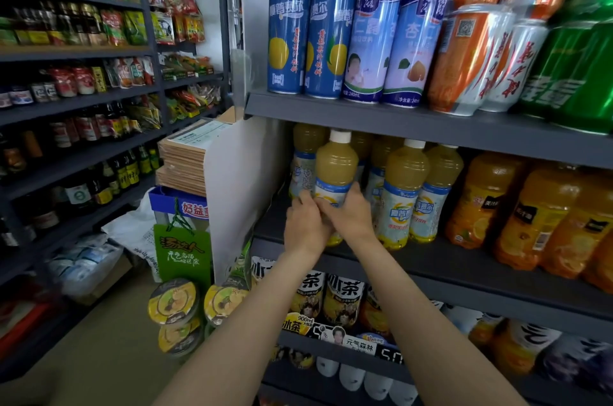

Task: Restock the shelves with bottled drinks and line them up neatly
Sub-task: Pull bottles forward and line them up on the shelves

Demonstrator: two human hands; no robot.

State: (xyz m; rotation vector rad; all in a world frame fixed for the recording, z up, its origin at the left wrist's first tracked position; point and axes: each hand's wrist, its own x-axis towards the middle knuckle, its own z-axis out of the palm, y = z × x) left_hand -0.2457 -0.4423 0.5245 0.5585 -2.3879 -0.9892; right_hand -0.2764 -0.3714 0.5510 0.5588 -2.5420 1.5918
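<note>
Both my hands are wrapped round the lower half of one pear-juice bottle (335, 170), my left hand (303, 221) curled on its left side and my right hand (348, 216) curled across its label from the right, fingers meeting at the front. The bottle stands upright at the front left of the middle shelf (431, 268), its base just showing below my hands at the shelf edge. It has a white cap, cloudy yellow juice and a pale blue-and-white label; my fingers hide most of the writing.

Just right of my right hand stand two matching bottles (406, 196), whose labels carry a yellow ring round blue Chinese characters I can only partly make out. More of the same sit behind my hands, deeper in the shelf. Further right are orange juice bottles (481, 203) with dark labels, too blurred to read.

Above my hands, on the upper shelf, are tall blue cans (287, 37) with a yellow pear, then pale blue cans (414, 47) marked 杏仁 and 240mL, then orange-and-silver cans and green ones.

Below my forearms, the lower shelf holds bottles marked 冰茶 (343, 297), with a tag reading 900ml and another reading 元气森林. Down to the left of my left hand hangs a green sign (182, 249), above yellow-lidded bowls.
</note>
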